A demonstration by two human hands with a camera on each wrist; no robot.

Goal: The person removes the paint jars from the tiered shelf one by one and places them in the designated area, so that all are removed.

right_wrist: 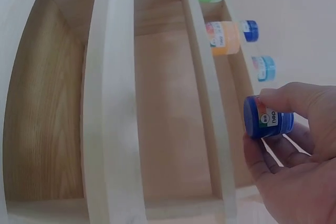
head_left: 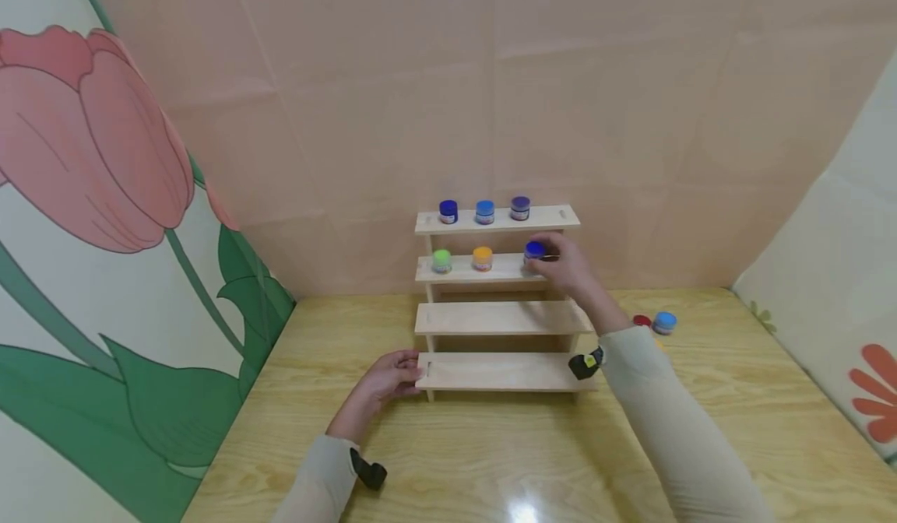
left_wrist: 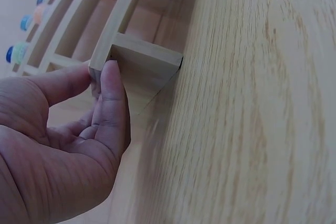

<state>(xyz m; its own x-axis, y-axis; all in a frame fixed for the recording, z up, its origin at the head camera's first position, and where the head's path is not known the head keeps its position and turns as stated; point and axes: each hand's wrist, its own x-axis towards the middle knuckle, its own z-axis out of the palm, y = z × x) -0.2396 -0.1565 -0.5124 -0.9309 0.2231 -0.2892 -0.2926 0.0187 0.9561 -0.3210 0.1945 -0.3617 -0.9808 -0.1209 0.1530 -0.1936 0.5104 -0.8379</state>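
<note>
In my right hand (head_left: 566, 268) I pinch a dark blue paint jar (head_left: 535, 250) between thumb and fingers, at the right part of the second board from the top. The right wrist view shows the jar's label (right_wrist: 269, 118) between my fingertips. My left hand (head_left: 385, 377) grips the left end of the lowest board of a four-step wooden display shelf (head_left: 504, 371), thumb on one face and fingers on the other. On the held jar's board stand a light green jar (head_left: 441, 261) and an orange jar (head_left: 482, 259).
On the top board stand a dark blue jar (head_left: 448, 212), a light blue jar (head_left: 485, 212) and a purple jar (head_left: 520, 208). Right of the shelf, a red-lidded jar (head_left: 641, 321) and a blue jar (head_left: 664, 323) sit on the wooden table (head_left: 490, 461), partly behind my right sleeve.
</note>
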